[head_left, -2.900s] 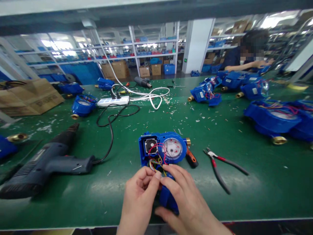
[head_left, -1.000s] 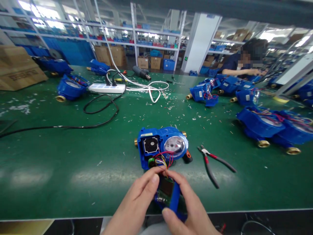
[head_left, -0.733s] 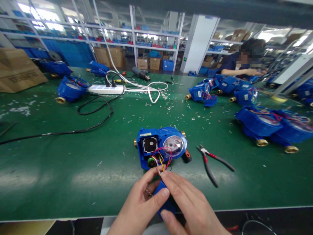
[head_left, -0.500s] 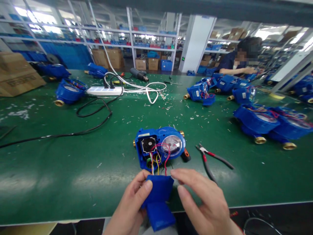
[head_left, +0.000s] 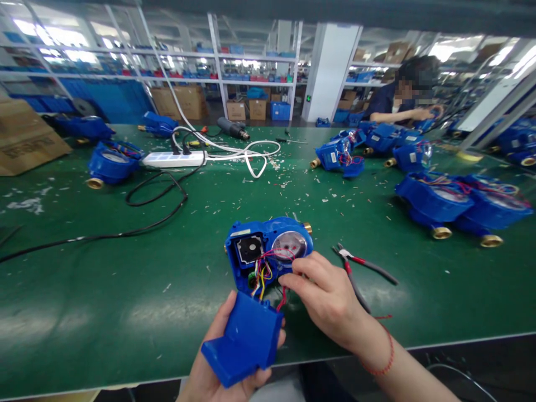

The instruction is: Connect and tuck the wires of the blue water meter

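Note:
A blue water meter [head_left: 274, 228] with a round clear dial [head_left: 288, 245] and brass ends lies on the green bench in front of me. Its square compartment is uncovered, showing a black part [head_left: 250, 248] and several coloured wires [head_left: 263, 274]. My left hand [head_left: 218, 346] grips an angled blue plastic cover [head_left: 247, 329] at the bench's near edge; wires run from the meter towards it. Beside the dial, the thumb and fingers of my right hand [head_left: 329, 287] pinch the red wires [head_left: 282, 298]. Red-and-black handled pliers [head_left: 347, 254] lie open to the right.
More blue meters stand at right [head_left: 435, 195] and left [head_left: 112, 162]. A white power strip [head_left: 175, 159], a black cable [head_left: 138, 228] and a heat gun [head_left: 232, 128] lie farther back. Small scraps dot the green bench [head_left: 188, 312]. A co-worker [head_left: 397, 100] sits across at the far right.
My right hand has moved from beside the cover up to the red wires and closed on them. My left hand has turned and tilted the cover, shifting it slightly left.

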{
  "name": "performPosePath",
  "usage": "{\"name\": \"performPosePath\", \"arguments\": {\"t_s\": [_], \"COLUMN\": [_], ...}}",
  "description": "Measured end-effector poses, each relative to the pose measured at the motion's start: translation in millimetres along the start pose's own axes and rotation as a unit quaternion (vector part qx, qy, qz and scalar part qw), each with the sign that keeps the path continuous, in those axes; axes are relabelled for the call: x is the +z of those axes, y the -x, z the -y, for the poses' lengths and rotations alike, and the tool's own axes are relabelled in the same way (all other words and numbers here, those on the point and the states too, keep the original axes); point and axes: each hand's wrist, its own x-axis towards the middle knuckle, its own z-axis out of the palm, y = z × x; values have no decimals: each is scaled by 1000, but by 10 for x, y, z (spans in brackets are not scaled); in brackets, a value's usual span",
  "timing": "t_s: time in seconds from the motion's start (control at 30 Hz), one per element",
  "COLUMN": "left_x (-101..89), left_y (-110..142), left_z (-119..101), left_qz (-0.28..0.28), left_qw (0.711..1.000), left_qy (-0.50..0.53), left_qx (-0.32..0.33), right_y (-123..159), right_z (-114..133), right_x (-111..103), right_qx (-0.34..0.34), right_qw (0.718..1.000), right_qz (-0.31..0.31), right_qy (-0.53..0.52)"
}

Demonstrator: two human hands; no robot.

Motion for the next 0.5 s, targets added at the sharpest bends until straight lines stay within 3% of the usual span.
{"name": "performPosePath", "arguments": {"t_s": [0.13, 0.23, 0.3, 0.4, 0.47, 0.5], "left_x": [-245, -322, -331, -378, -441, -468], "left_y": [-103, -119, -87, 34, 164, 237], "left_z": [19, 40, 49, 60, 72, 83], "left_qz": [118, 142, 117, 49, -8, -59], "left_qw": [992, 984, 986, 997, 994, 983], "left_qy": [41, 89, 88, -15, -109, -171], "left_qx": [-36, -66, -74, -65, -29, 19], "right_y": [-29, -96, -169, -306, -412, -468], "right_z": [-5, 41, 77, 113, 125, 130], "right_x": [-7, -40, -79, -134, -153, -156], "right_qx": [8, 48, 55, 36, 15, 0], "right_qw": [999, 994, 988, 987, 987, 987], "right_qz": [-39, -13, 12, 44, 77, 96], "right_qy": [-20, -102, -144, -152, -138, -126]}}
